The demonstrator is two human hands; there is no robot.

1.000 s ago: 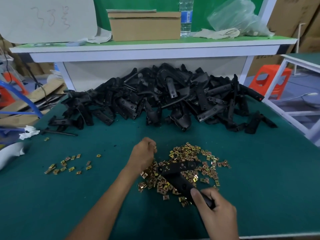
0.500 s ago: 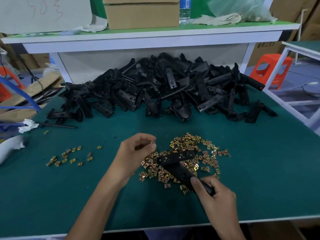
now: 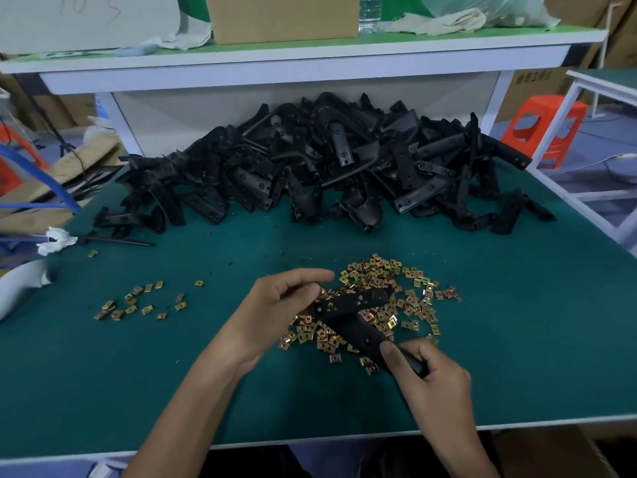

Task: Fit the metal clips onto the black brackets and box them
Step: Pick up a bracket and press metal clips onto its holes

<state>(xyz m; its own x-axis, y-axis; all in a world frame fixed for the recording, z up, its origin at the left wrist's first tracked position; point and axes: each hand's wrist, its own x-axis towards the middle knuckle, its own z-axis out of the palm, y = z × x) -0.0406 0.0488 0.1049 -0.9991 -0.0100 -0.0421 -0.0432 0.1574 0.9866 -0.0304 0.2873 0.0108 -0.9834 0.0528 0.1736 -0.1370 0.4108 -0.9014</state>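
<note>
Black bracket (image 3: 348, 315): one, gripped in your right hand (image 3: 427, 377) | your left hand (image 3: 286, 298) pinches one clip (image 3: 322, 290) | loose clips: one heap (image 3: 413, 298), one scatter (image 3: 138, 305)

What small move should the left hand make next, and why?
Probably push the metal clip onto the free end of the black bracket. The left hand pinches the clip right beside that end, and the right hand grips the bracket's near end, steadying it above the clip pile.

Green table (image 3: 517, 339), white shelf (image 3: 310, 53), orange stool (image 3: 548, 132)
</note>
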